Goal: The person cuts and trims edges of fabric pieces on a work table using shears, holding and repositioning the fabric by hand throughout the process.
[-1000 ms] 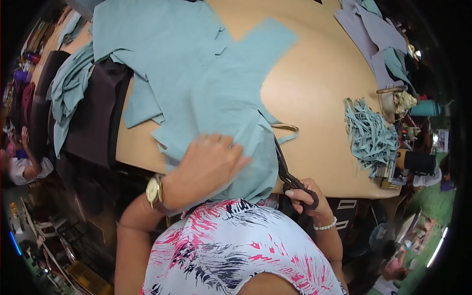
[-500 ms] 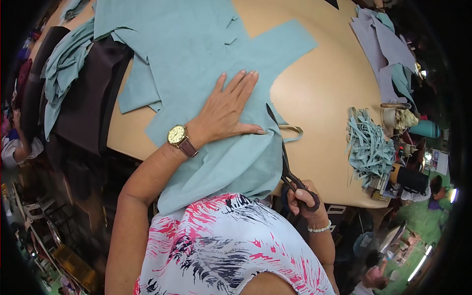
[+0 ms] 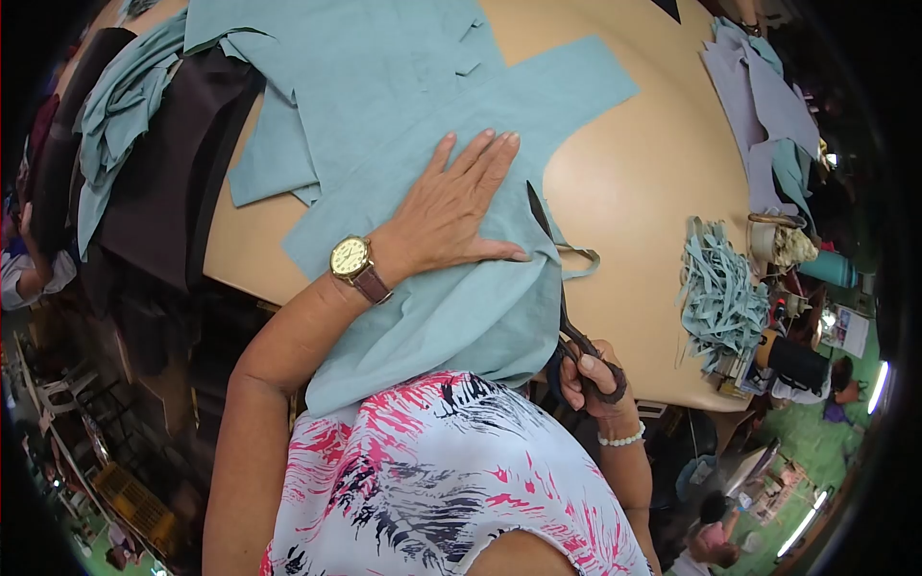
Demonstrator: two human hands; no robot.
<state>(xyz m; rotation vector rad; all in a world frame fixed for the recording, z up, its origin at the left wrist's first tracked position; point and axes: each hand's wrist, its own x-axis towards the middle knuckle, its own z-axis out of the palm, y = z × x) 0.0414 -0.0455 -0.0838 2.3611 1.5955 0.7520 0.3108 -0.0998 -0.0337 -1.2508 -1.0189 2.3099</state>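
Observation:
Light teal fabric point(image 3: 384, 106) lies over the table and hangs down against my front. My left hand point(image 3: 451, 211) rests flat on it, fingers stretched and thumb out to the right. At the fabric's right edge, my right hand point(image 3: 594, 376) grips the handles of black scissors point(image 3: 574, 336). The blades point away from me along the cut edge, one above the cloth; the lower blade is mostly hidden. A narrow strip of the same fabric point(image 3: 588, 261) curls off the edge beside the blades.
A heap of thin teal strips point(image 3: 722, 298) sits at the table's point(image 3: 653, 182) right edge. Grey fabric pieces point(image 3: 759, 106) lie behind it, near a teal bottle point(image 3: 831, 270). Dark cloth point(image 3: 173, 182) and crumpled teal cloth point(image 3: 125, 125) are at the left. Other people are visible beyond the table.
The view has shifted slightly. My left hand stays flat on the fabric, and the scissors remain at the edge in my right hand with little visible movement.

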